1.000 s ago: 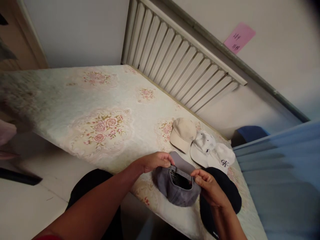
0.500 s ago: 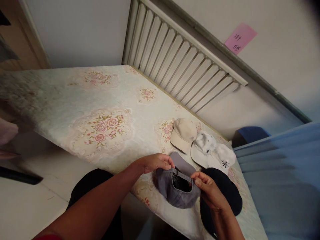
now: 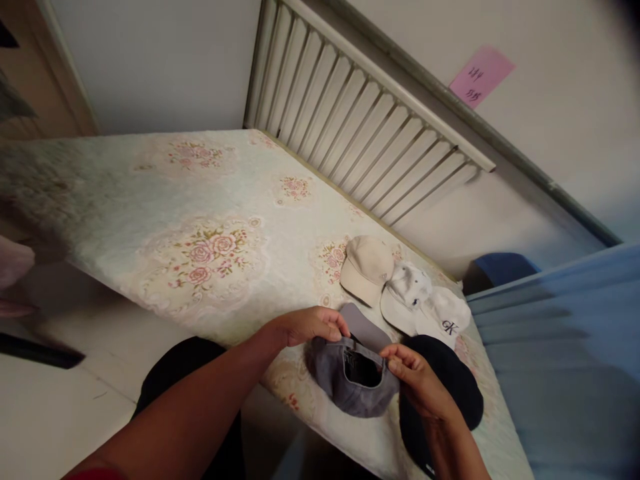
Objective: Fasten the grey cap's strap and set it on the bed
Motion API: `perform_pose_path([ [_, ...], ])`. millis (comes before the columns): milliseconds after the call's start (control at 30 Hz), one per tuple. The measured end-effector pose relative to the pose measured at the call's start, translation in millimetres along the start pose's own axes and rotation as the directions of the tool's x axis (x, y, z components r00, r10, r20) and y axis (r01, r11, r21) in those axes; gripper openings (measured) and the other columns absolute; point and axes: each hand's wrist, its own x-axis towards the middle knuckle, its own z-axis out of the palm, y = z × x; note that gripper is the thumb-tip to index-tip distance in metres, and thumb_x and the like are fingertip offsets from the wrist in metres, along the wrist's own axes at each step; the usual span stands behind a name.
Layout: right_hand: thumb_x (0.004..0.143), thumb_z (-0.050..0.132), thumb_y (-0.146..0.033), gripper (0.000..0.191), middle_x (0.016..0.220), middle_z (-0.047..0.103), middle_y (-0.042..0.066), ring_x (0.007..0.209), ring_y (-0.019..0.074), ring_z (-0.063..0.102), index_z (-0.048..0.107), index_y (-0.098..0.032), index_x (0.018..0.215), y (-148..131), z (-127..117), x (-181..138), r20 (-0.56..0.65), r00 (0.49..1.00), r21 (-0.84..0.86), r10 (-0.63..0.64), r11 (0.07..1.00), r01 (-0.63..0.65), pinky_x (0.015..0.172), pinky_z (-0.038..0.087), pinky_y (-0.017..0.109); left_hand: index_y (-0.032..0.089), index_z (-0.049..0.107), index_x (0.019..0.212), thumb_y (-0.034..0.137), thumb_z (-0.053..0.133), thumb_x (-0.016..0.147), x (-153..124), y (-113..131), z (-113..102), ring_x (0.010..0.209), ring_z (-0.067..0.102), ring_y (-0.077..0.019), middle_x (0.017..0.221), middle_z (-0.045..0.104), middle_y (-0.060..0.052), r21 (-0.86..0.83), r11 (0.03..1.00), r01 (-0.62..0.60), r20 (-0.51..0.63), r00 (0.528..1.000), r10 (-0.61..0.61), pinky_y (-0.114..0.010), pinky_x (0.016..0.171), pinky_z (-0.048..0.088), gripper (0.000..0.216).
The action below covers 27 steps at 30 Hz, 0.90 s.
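Rose-print bedding [image 3: 240, 200] spans the middle; upper right, handwriting on a pink note [image 3: 485, 72] I can't quite read. Lower centre, left hand [image 3: 316, 325] and right hand [image 3: 416, 373] pinch a gray baseball cap [image 3: 340, 390] by its back; rightward, a white cap [image 3: 450, 308] reads "CK".

A single camera, head-worn, supplies the view. It is set above the wearer's lap and faces forward and steeply down over the pale, rose-patterned bed cover [image 3: 280, 247]. The wearer's forearms enter from the bottom edge, nearest the lens; the left hand [image 3: 315, 325] and right hand [image 3: 413, 373] lie right of centre in the lower half, at close range. The white, slatted metal radiator [image 3: 350, 113] stands farther off, beyond the bed, slanting down to the right across the frame. Coverage is wide: brown panelling [image 3: 57, 73] at upper left, pleated blue fabric curtain [image 3: 565, 360] at right. The upper right corner is dark.
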Motion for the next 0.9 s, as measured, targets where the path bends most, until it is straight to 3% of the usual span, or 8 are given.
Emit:
perform_pose_path([
  [233, 0.074, 0.071, -0.039, 0.026, 0.067, 0.061, -0.002, 0.06, 0.0099, 0.048, 0.066, -0.019, 0.089, -15, 4, 4, 0.092, 0.996, -0.232, -0.002, 0.973, 0.024, 0.058, 0.033, 0.024, 0.017, 0.066, 0.092, 0.028, 0.066, 0.07, -1, -1, 1, 0.063, 0.043, -0.0079, 0.072, 0.056, 0.003, 0.003, 1.0, -0.017, 0.014, 1.0, 0.017, -0.02, 0.06, 0.028, 0.024],
  [433, 0.079, 0.063, -0.043, 0.028, 0.071, 0.063, 0.0, 0.063, 0.0118, 0.051, 0.065, -0.017, 0.088, -39, 33, 14, 0.174, 0.984, -0.401, 0.039, 0.916, 0.035, 0.063, 0.038, 0.026, 0.016, 0.065, 0.092, 0.03, 0.067, 0.069, -1, 2, 3, 0.06, 0.042, -0.008, 0.069, 0.055, 0.003, 0.019, 1.0, -0.013, 0.022, 1.0, 0.012, -0.021, 0.059, 0.028, 0.027],
  [600, 0.081, 0.058, -0.045, 0.029, 0.066, 0.06, -0.001, 0.061, 0.0116, 0.051, 0.063, -0.017, 0.073, -51, 56, 22, 0.252, 0.967, -0.528, 0.046, 0.843, 0.098, 0.06, 0.038, 0.026, 0.016, 0.065, 0.091, 0.031, 0.066, 0.07, 0, 1, 3, 0.061, 0.041, -0.0083, 0.067, 0.052, 0.004, 0.036, 0.998, -0.042, 0.019, 0.999, 0.041, -0.021, 0.059, 0.027, 0.026],
  [900, 0.076, 0.064, -0.044, 0.03, 0.059, 0.059, -0.001, 0.053, 0.0091, 0.048, 0.059, -0.016, 0.067, -34, 58, 29, 0.234, 0.966, -0.398, 0.11, 0.917, -0.008, 0.056, 0.036, 0.024, 0.018, 0.066, 0.091, 0.033, 0.063, 0.074, -2, 4, 4, 0.068, 0.046, -0.0096, 0.074, 0.058, 0.002, 0.114, 0.992, -0.053, 0.003, 0.999, 0.053, -0.022, 0.065, 0.033, 0.023],
])
